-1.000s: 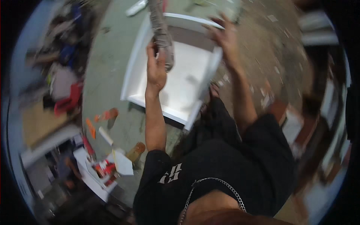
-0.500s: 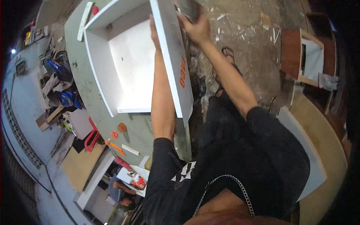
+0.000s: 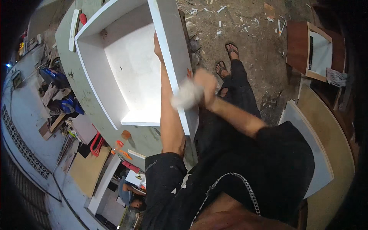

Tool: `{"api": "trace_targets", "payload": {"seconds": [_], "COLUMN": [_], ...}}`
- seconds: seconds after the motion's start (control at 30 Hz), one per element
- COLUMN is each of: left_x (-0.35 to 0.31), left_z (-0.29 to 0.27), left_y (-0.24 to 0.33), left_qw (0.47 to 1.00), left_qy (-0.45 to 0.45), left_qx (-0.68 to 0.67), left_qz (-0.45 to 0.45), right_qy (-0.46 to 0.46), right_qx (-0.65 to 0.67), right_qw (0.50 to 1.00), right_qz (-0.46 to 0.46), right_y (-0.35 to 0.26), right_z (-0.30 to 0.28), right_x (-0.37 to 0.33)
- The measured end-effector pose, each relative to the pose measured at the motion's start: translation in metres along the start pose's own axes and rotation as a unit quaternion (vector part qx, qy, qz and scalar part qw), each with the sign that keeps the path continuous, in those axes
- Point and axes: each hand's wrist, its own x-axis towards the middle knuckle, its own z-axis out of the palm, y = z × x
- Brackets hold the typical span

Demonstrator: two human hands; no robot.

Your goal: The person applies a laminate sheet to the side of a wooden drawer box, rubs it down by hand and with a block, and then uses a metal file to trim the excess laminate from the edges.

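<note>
A white open box (image 3: 103, 73), like a drawer or cabinet carcass, lies on a green-grey worktable (image 3: 71, 63). My left arm reaches inside it. My left hand (image 3: 156, 48) rests against the inner face of the right-hand side panel (image 3: 165, 42), its fingers seeming stretched out, partly hidden by the panel's edge. My right hand (image 3: 206, 85) is closed around a pale, rounded wad (image 3: 187, 94), perhaps a rag, smeared by motion. It is at the near part of the same panel, over its top edge and outer face.
On the table lie an orange-handled tool (image 3: 124, 154), a small orange-brown pot (image 3: 125, 134) and a white strip (image 3: 74, 30). A brown-and-white cabinet (image 3: 306, 50) stands at right, with leaning boards (image 3: 306, 149) below it. Scraps litter the floor. Another person (image 3: 130, 193) is at lower left.
My right hand has come from the panel's far end toward me, bringing the wad to its near end. My left hand remains inside the box. The view has shifted slightly.
</note>
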Motion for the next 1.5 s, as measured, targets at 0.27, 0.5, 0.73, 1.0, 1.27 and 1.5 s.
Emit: {"api": "trace_targets", "payload": {"seconds": [0.27, 0.5, 0.73, 1.0, 1.27, 1.5], "left_x": [0.017, 0.012, 0.019, 0.018, 0.016, 0.04], "left_z": [0.004, -0.008, 0.005, -0.019, 0.004, 0.002], "left_y": [-0.006, -0.009, -0.029, -0.027, -0.019, 0.012], "left_qw": [1.0, 1.0, 0.999, 0.99, 0.996, 0.985], "left_qy": [-0.021, 0.0, -0.032, -0.092, -0.02, -0.025], "left_qx": [0.004, -0.004, 0.01, -0.108, -0.067, 0.166], "left_qz": [-0.015, 0.014, -0.022, -0.016, -0.051, 0.043], "right_qy": [0.164, -0.001, 0.24, 0.06, 0.209, 0.187], "right_qx": [-0.015, -0.051, -0.087, 0.005, -0.106, 0.007], "right_qw": [0.985, 0.999, 0.967, 0.998, 0.971, 0.98], "right_qz": [-0.053, 0.02, -0.02, 0.024, -0.037, 0.061], "right_y": [0.072, 0.025, 0.071, 0.034, 0.081, 0.06], "right_z": [0.039, 0.003, 0.02, 0.009, 0.041, 0.008], "right_x": [0.174, 0.058, 0.281, 0.121, 0.332, 0.28]}}
